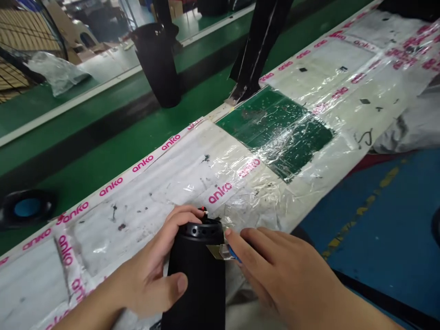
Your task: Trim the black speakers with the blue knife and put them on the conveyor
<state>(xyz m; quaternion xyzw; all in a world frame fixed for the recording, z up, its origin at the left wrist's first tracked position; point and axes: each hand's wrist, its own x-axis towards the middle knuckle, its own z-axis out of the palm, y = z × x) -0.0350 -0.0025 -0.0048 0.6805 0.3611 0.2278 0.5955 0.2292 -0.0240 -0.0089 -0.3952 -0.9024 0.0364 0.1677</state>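
Closest to me, the person's left hand (151,268) is curled around the upper end of a black cylinder (197,288), fingers bent over its rim and thumb lying along its side. The cylinder stands at the near edge of the bench, between the two hands. Its top is a glossy ring (202,233) dotted with small holes, and a bit of red and white (205,210), too small to make out, pokes up beside the fingertips. The right hand (285,268) is closed on a cutter with a blue handle (234,253); its flat blade (216,252) sits just below the ring, though I can't tell whether it touches. Beneath spreads a scuffed white covering (137,211), taped with pink "anko" lettering and littered with dark scraps, with a green patch (275,133) further along. Off to the right is blue floor (364,233). Past the bench, on a green belt (113,87), lie a black ring (48,206) and an upright, tapered black container (158,68), near a dark post (259,46); beyond those, a crumpled clear bag (57,73)
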